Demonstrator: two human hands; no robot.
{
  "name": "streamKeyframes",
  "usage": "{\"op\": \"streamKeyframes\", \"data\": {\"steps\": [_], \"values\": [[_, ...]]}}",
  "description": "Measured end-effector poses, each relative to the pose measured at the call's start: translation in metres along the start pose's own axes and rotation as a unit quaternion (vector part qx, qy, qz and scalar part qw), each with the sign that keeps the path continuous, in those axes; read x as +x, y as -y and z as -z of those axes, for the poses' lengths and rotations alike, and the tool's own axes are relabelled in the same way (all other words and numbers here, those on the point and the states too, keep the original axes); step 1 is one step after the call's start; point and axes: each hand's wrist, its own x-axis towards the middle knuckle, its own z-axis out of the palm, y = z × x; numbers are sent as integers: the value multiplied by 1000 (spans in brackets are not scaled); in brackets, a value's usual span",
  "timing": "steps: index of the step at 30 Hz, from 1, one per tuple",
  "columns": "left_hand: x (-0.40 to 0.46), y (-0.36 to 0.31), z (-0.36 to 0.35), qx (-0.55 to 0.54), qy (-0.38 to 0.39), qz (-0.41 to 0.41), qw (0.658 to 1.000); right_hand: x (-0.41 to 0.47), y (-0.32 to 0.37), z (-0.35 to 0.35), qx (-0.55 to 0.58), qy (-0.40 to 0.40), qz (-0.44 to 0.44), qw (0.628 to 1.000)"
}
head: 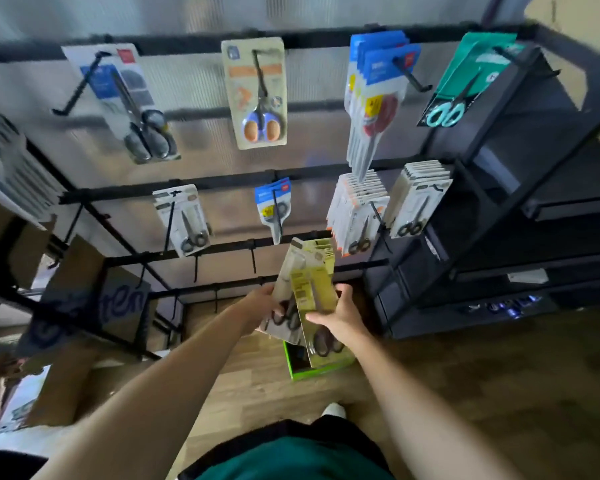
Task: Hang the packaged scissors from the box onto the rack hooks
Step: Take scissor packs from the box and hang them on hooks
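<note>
1. Head view, hands: the left hand (262, 304) and the right hand (340, 318) are both raised in front of the rack (222, 183), sharing a small fanned stack of packaged scissors (307, 289). Left fingers are curled round the stack's lower left edge; right thumb lies across the front card with the fingers wrapped behind. Neither hand is slack.

2. Head view, where the packs sit: the stack is in the air, tilted, above the green box (321, 367) on the floor, and just below the row of bare hooks (253, 259) at centre. Hang-hole ends point up and away toward the rack. I cannot tell how many packs are held.

3. Head view, handling, as judged: flat card-backed packs, light, fairly stiff across the face but likely to bend at the thin top tab. Weight sits low, at the black handles, so a pack pinched high would swing. The fronts look glossy, so stacked cards may slide over one another.

4. Head view, where to hold: pinch one pack at mid-length by both side edges, leaving the top hole free. Peel it off with the right hand while the left keeps the rest.

5. Head view, surroundings: filled hooks (409, 202) at right carry similar packs; cardboard cartons (80, 306) stand at left.
</note>
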Motion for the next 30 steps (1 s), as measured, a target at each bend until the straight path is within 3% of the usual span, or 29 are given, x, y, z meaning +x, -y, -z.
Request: {"op": "streamKeyframes", "data": {"steps": [10, 16, 23, 30], "values": [[-38, 51, 72, -39, 10, -34, 999, -34, 40, -54, 46, -72, 15, 996], [-55, 44, 87, -39, -9, -53, 998, -52, 53, -72, 82, -122, -1, 989], [-50, 38, 76, -36, -23, -44, 998, -60, 38, -64, 59, -117, 13, 991], [-27, 28, 45, 25, -53, -19, 998, -34, 6, -45, 52, -121, -55, 990]]}}
